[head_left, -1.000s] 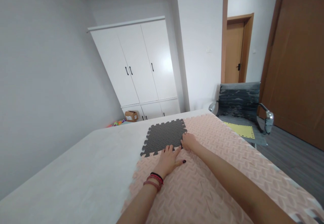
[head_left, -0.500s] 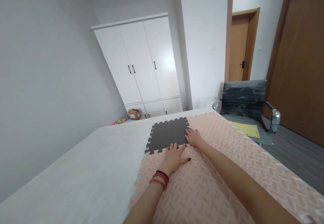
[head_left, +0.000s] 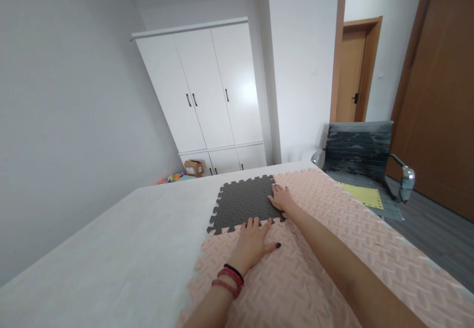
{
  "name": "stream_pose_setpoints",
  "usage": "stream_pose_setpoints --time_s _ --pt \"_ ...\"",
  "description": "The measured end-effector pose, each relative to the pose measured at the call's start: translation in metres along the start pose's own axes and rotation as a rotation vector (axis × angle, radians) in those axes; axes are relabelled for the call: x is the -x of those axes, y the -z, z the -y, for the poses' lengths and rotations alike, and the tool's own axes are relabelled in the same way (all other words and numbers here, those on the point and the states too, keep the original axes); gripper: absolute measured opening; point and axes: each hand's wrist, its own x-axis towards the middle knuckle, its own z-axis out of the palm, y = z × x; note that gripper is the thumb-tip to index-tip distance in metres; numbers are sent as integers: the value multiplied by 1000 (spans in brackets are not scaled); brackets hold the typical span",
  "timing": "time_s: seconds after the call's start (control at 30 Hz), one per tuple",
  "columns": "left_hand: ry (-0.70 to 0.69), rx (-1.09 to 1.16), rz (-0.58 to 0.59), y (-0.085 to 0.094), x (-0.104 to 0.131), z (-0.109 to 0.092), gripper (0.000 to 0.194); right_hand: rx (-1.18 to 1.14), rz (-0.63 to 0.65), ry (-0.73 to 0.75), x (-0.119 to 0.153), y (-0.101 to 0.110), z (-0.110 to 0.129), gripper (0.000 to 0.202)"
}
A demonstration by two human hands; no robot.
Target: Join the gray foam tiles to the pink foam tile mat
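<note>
Two hands lie flat and empty at mid-frame. The left hand (head_left: 255, 243) presses the seam between the grey tile (head_left: 242, 202) and the pink mat (head_left: 333, 249); the right hand (head_left: 282, 198) bears on the tile's right edge, seating its teeth. Both sit on the bed (head_left: 111, 259).

Matt ridged foam in the grey tile (head_left: 244, 201) and pink mat (head_left: 333, 249); glossy white wardrobe (head_left: 211, 86) doors

left hand (head_left: 255, 241) flat, right hand (head_left: 282, 198) flat, fingers spread
</note>
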Motion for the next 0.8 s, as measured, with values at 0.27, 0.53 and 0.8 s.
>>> stream_pose_setpoints --time_s 0.27,0.53,0.8 --pt "13 35 25 2 -4 2 77 83 114 -28 -45 10 14 43" --pt "46 80 129 8 -10 0 81 44 29 -111 -63 -17 17 63" --pt "77 132 198 11 -13 2 83 -13 8 -117 -90 -24 8 52"
